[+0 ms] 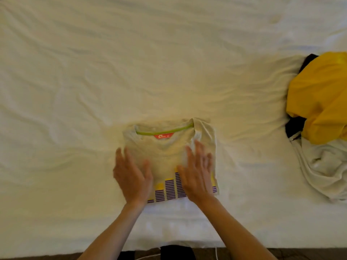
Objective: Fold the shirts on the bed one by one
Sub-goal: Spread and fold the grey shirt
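The folded white shirt (pixel 165 152) sits near the front edge of the bed (pixel 75 72), left hand (pixel 132 177) and right hand (pixel 196 175) both flat on it, fingers spread. It looks thin, floppy cotton, so I'd slide fingers under the side edges or it'll flop open

Warm, yellowish light tints the white bed sheet (pixel 169 72) cream, brightest across the middle and cooler, whiter toward the sheet's near and far right edges. Shadows are soft, filling the wrinkles. The whole picture is soft, and both hands, left hand (pixel 132 177) and right hand (pixel 197 175), are smeared by motion blur. Wide-angle curving bends the bed's near edge.
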`<state>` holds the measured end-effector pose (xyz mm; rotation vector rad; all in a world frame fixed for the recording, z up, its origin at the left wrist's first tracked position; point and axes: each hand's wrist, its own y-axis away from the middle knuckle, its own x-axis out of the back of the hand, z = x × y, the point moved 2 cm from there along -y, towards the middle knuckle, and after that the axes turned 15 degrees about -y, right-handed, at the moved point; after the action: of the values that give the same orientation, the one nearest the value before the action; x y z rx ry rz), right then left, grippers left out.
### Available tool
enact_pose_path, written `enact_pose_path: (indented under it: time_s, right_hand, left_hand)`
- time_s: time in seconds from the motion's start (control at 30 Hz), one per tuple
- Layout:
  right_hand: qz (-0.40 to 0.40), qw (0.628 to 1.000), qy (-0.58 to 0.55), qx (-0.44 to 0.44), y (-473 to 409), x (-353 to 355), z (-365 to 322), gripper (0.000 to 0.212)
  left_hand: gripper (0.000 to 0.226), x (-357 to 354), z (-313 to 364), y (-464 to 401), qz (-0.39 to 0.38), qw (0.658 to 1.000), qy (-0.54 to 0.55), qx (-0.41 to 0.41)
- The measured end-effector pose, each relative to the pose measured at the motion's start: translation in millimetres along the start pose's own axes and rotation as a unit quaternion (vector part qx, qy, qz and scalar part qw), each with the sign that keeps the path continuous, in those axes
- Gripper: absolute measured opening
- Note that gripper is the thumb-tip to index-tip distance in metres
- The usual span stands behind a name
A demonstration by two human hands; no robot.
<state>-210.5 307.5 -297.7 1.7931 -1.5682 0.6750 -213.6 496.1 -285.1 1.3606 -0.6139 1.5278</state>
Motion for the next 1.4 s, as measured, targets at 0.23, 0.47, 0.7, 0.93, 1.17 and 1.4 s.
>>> enact_pose_path:
  time_s: [0.23,0.47,0.7,0.93,1.17,1.4]
  right_hand:
    - [-0.101,0.978,0.179,0.038,-62,-4,52,0.079]
    - [0.047,0.966,-0.107,-0.233,-17,2,44,0.107]
    - [0.042,0.895,-0.261,-0.361,-52,44,57,0.084]
    - [0.062,0.857,-0.350,-0.373,-33,8,63,0.034]
    - [0.126,0.882,-0.301,-0.339,-33,26,27,0.037]
    - [0.171,0.903,-0.318,-0.235,-96,174,-106,0.044]
  left_hand:
    - [0.070,-49,-1,-49,-0.131,0.961,-0.170,-0.176]
    - [0.081,-29,-20,-19,-0.040,0.992,0.112,0.048]
    - [0.034,-28,-36,-47,-0.156,0.948,0.232,0.150]
    - [0.028,-38,-31,-47,-0.158,0.946,0.268,0.085]
    - [0.033,-2,-17,-60,-0.155,0.970,0.185,0.039]
    - [0.034,191,64,-114,-0.074,0.975,0.201,-0.058]
